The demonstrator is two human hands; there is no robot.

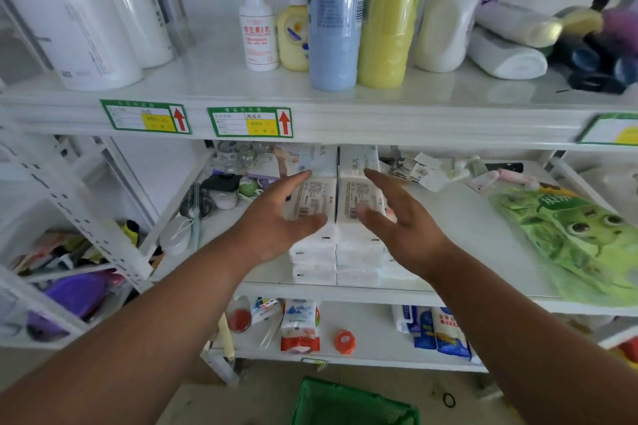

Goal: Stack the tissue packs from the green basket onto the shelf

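Two side-by-side stacks of white tissue packs (336,252) stand on the middle shelf (466,228), several packs high. My left hand (276,217) lies against the left side and top of the left stack, fingers straight. At the right stack's top, my right hand (397,217) has its fingers spread, with the thumb over the top pack. Neither hand grips a pack. The green basket (348,405) sits on the floor below, only its rim in view.
A green printed pouch (580,238) lies on the shelf to the right. Brushes, jars and small items (221,190) crowd the left and back of the shelf. Tall bottles (359,17) stand on the shelf above; packets fill the one below.
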